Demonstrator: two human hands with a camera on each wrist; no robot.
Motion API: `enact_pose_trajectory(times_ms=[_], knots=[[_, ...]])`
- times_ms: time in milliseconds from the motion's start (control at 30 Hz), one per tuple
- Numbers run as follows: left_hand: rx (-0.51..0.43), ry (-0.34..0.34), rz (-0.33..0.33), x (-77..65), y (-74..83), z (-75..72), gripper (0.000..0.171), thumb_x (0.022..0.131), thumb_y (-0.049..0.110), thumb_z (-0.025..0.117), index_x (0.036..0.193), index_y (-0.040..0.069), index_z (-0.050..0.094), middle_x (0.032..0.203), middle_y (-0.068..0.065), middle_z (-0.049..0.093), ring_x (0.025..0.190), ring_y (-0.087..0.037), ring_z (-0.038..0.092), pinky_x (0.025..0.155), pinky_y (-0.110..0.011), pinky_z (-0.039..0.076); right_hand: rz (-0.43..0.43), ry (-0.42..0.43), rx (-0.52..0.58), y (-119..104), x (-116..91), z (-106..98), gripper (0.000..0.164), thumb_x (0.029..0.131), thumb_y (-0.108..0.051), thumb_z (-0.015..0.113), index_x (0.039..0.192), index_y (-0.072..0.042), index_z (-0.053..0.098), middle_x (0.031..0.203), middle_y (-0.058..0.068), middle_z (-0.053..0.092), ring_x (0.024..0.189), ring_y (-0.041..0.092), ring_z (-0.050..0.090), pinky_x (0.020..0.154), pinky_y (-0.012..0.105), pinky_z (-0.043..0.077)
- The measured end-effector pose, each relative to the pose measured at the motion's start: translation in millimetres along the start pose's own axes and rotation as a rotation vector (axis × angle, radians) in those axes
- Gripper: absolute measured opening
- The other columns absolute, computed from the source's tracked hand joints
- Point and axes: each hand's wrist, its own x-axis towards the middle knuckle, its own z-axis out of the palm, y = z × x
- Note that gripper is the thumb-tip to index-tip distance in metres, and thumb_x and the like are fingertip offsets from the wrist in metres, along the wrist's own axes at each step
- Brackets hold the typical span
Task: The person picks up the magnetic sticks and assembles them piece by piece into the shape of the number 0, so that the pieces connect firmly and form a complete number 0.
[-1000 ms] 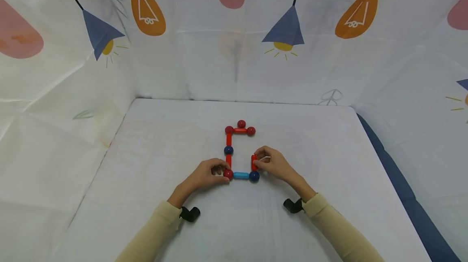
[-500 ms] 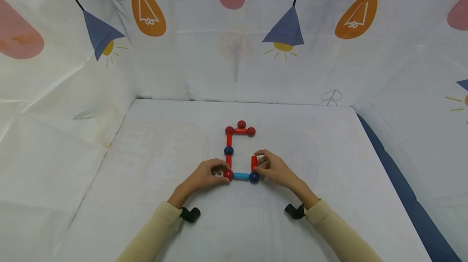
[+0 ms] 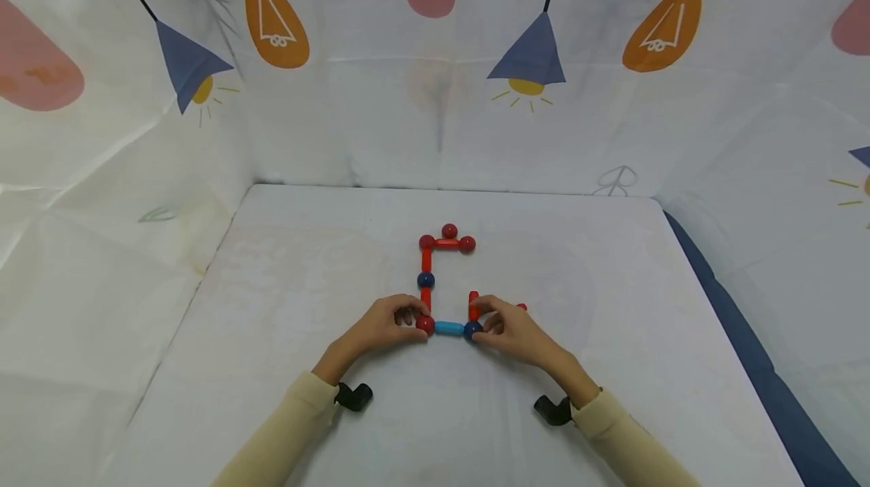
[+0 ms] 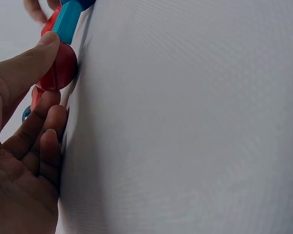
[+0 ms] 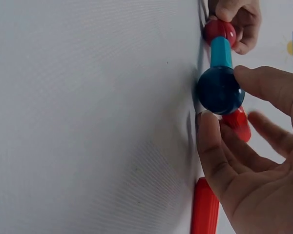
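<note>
My left hand (image 3: 382, 327) pinches a red ball (image 3: 424, 325) at the near left corner of a figure built from balls and rods. A light blue rod (image 3: 448, 328) joins that ball to a dark blue ball (image 5: 219, 90). Thumb and fingers of my right hand (image 3: 519, 332) hold this dark blue ball from either side. From it a red rod (image 3: 473, 306) points away toward the back, its far end free. On the left side, red rods and another blue ball (image 3: 426, 280) lead to a far red corner ball (image 3: 427, 241).
At the far end a red rod (image 3: 447, 244) runs right to a red ball (image 3: 467, 244). One more red ball (image 3: 449, 231) sits just behind it. A loose red rod (image 5: 205, 207) lies on the white table beside my right hand, mostly hidden in the head view.
My right hand has slid toward me, from the red rod down to the dark blue ball. A loose red rod now shows behind that hand. My left hand stays put.
</note>
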Motion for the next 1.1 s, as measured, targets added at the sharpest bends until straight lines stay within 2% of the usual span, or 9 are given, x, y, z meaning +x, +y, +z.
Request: enact_pose_trajectory(times_ms=[133, 367, 533, 700, 867, 967, 1100], knots=[[0.006, -0.016, 0.012, 1.4, 1.2, -0.8, 0.032, 0.086, 0.028, 0.085, 0.114, 0.021, 0.070, 0.099, 0.007, 0.066, 0.090, -0.015, 0.060, 0.078, -0.025, 0.053, -0.028, 0.002, -0.024, 0.9, -1.3, 1.5, 0.032, 0.091, -0.017, 0.079, 0.120, -0.011, 0.066, 0.118, 0.006, 0.066, 0.102, 0.019, 0.066, 0.087, 0.027, 0.057], [0.045, -0.041, 0.035, 3.2, 2.0, -1.9, 0.032, 0.086, 0.028, 0.085, 0.113, 0.022, 0.069, 0.097, 0.008, 0.064, 0.088, -0.013, 0.059, 0.077, -0.024, 0.053, -0.040, 0.009, -0.049, 1.3, -2.5, 3.3, 0.030, 0.092, -0.019, 0.078, 0.119, -0.011, 0.067, 0.116, 0.005, 0.068, 0.101, 0.019, 0.066, 0.087, 0.026, 0.056], [0.118, -0.059, 0.048, 7.1, 5.6, -9.1, 0.030, 0.089, 0.038, 0.081, 0.112, 0.023, 0.069, 0.096, 0.009, 0.065, 0.084, -0.013, 0.058, 0.074, -0.025, 0.052, -0.062, 0.020, -0.055, 2.4, -3.0, 4.9, 0.030, 0.092, -0.020, 0.078, 0.119, -0.011, 0.067, 0.116, 0.005, 0.069, 0.099, 0.018, 0.066, 0.086, 0.026, 0.057], [0.188, -0.014, 0.036, 17.7, 12.4, -25.1, 0.024, 0.093, 0.040, 0.076, 0.109, 0.023, 0.070, 0.093, 0.010, 0.065, 0.080, -0.012, 0.058, 0.069, -0.026, 0.052, -0.076, 0.021, -0.043, 1.8, -1.4, 6.6, 0.030, 0.092, -0.019, 0.078, 0.119, -0.010, 0.067, 0.116, 0.005, 0.069, 0.099, 0.018, 0.066, 0.086, 0.026, 0.056], [0.239, 0.043, 0.073, 32.8, 20.2, -41.1, 0.023, 0.094, 0.034, 0.076, 0.110, 0.018, 0.071, 0.095, 0.006, 0.068, 0.080, -0.013, 0.059, 0.068, -0.027, 0.053, -0.075, 0.016, -0.029, -0.1, -0.2, 7.1, 0.030, 0.092, -0.017, 0.078, 0.119, -0.010, 0.067, 0.116, 0.005, 0.068, 0.098, 0.019, 0.067, 0.086, 0.025, 0.056], [0.248, 0.068, 0.090, 42.7, 24.0, -46.9, 0.023, 0.094, 0.033, 0.076, 0.110, 0.017, 0.071, 0.097, 0.004, 0.069, 0.082, -0.013, 0.060, 0.069, -0.026, 0.053, -0.075, 0.017, -0.028, 0.1, -0.3, 6.8, 0.030, 0.092, -0.017, 0.078, 0.119, -0.010, 0.067, 0.116, 0.005, 0.068, 0.098, 0.018, 0.066, 0.086, 0.025, 0.056], [0.207, 0.100, 0.109, 56.2, 31.4, -51.7, 0.021, 0.094, 0.029, 0.076, 0.108, 0.013, 0.072, 0.098, 0.002, 0.070, 0.089, -0.016, 0.063, 0.076, -0.027, 0.055, -0.078, 0.016, -0.026, 0.9, -0.7, 6.7, 0.031, 0.092, -0.018, 0.078, 0.119, -0.010, 0.067, 0.115, 0.005, 0.069, 0.099, 0.018, 0.066, 0.086, 0.026, 0.056]])
